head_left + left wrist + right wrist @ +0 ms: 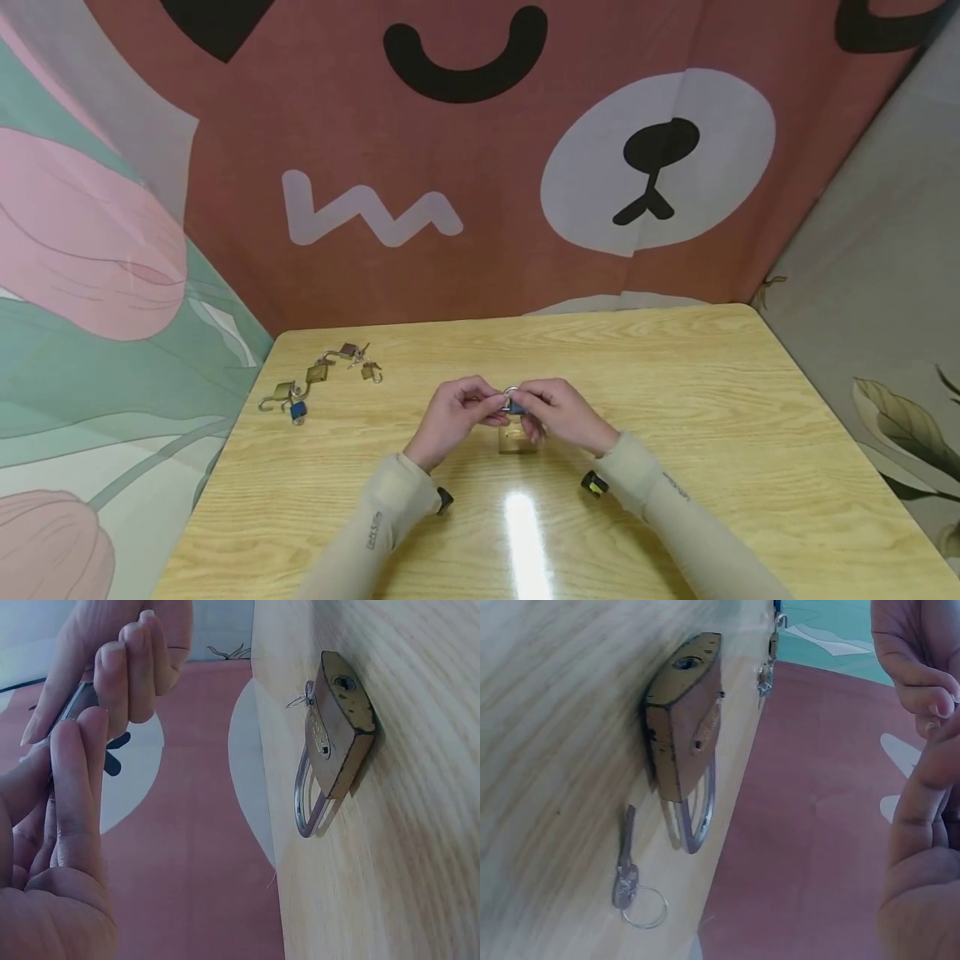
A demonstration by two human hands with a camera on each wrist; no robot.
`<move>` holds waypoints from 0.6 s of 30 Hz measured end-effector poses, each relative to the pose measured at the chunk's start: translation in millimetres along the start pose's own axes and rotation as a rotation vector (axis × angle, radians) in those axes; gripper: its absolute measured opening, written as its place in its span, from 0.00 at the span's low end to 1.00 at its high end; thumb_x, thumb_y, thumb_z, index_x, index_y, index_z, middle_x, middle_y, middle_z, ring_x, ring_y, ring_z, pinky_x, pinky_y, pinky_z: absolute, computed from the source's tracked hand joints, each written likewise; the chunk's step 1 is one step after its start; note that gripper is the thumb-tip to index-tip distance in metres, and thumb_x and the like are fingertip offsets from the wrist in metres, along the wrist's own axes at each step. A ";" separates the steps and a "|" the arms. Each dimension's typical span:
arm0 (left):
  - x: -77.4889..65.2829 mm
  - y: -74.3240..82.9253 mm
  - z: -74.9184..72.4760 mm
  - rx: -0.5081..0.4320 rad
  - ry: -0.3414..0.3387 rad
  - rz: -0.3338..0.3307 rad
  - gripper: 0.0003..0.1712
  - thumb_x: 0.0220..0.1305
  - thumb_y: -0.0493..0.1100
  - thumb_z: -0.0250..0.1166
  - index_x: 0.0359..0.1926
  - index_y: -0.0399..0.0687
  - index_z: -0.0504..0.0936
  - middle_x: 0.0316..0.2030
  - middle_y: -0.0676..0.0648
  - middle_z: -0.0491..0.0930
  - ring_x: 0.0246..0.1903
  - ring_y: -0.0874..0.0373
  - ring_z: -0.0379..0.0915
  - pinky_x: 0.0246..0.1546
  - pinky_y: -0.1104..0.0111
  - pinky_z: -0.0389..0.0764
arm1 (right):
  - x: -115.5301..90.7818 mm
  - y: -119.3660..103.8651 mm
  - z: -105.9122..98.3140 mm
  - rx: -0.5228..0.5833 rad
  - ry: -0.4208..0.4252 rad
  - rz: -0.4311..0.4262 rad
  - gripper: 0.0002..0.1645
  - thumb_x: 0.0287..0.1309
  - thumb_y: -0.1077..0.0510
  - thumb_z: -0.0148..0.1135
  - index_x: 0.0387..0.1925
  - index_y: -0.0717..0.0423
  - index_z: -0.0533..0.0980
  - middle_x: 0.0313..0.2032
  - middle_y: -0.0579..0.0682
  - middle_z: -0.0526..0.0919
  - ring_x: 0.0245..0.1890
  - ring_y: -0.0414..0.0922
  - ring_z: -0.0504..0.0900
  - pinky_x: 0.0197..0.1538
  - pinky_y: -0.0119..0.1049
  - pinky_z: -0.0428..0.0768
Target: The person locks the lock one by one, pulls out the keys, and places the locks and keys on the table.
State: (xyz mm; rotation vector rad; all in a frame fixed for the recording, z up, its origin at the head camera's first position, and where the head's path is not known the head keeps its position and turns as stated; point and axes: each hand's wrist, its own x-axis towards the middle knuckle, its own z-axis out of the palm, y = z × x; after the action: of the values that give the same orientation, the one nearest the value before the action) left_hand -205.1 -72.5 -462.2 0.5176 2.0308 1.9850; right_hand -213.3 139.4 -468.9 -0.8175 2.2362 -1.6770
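Both hands meet over the middle of the table around a small blue padlock (517, 408), its silver shackle standing up in the head view. My right hand (566, 412) grips its body from the right. From the left, my left hand (457, 417) pinches at its side with thumb and fingers, which hide much of it. A dark metal part of the padlock (81, 701) shows between the hands in the left wrist view. Under the hands, a larger brass padlock (517, 442) lies on the table, a keyhole in its end. In the right wrist view a key (625, 881) on a thin ring lies beside it.
At the table's back left lie several brass padlocks (317, 373) with open shackles, another blue padlock (298, 411) and small keys (357, 357). The wood-patterned table (675, 375) ends at a printed curtain (495, 275).
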 end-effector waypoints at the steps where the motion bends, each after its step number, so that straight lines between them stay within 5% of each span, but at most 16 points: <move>1: 0.2 0.0 0.4 0.005 0.009 0.005 0.14 0.65 0.45 0.65 0.38 0.36 0.83 0.38 0.39 0.86 0.36 0.44 0.84 0.43 0.57 0.88 | 0.0 -0.5 -0.4 0.001 0.004 0.002 0.22 0.75 0.52 0.47 0.35 0.65 0.80 0.17 0.60 0.79 0.15 0.53 0.78 0.18 0.58 0.81; 8: -1.1 -0.9 3.9 0.020 0.084 0.014 0.13 0.62 0.41 0.68 0.46 0.42 0.86 0.37 0.34 0.87 0.35 0.44 0.84 0.42 0.54 0.88 | 1.9 -2.4 0.3 0.013 0.035 0.063 0.21 0.75 0.54 0.46 0.35 0.63 0.80 0.18 0.63 0.80 0.16 0.57 0.77 0.18 0.60 0.80; 13: -3.6 -2.4 8.8 0.216 0.126 0.102 0.20 0.55 0.42 0.72 0.51 0.53 0.85 0.35 0.39 0.88 0.30 0.53 0.85 0.36 0.60 0.90 | 3.2 -3.4 1.7 0.036 0.066 0.089 0.19 0.76 0.55 0.45 0.41 0.57 0.82 0.19 0.67 0.79 0.17 0.64 0.75 0.17 0.61 0.77; 18: -3.9 -2.4 12.7 0.414 0.150 0.234 0.18 0.49 0.42 0.76 0.44 0.49 0.88 0.33 0.44 0.89 0.26 0.65 0.82 0.28 0.73 0.88 | 2.4 -2.0 2.9 0.040 0.074 0.094 0.19 0.75 0.53 0.46 0.44 0.55 0.83 0.19 0.62 0.80 0.19 0.64 0.75 0.15 0.49 0.79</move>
State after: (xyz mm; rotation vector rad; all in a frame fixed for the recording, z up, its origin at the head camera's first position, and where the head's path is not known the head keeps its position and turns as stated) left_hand -196.4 -62.5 -465.4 0.7390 2.6021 1.7642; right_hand -213.2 135.3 -467.7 -0.6401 2.2445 -1.7285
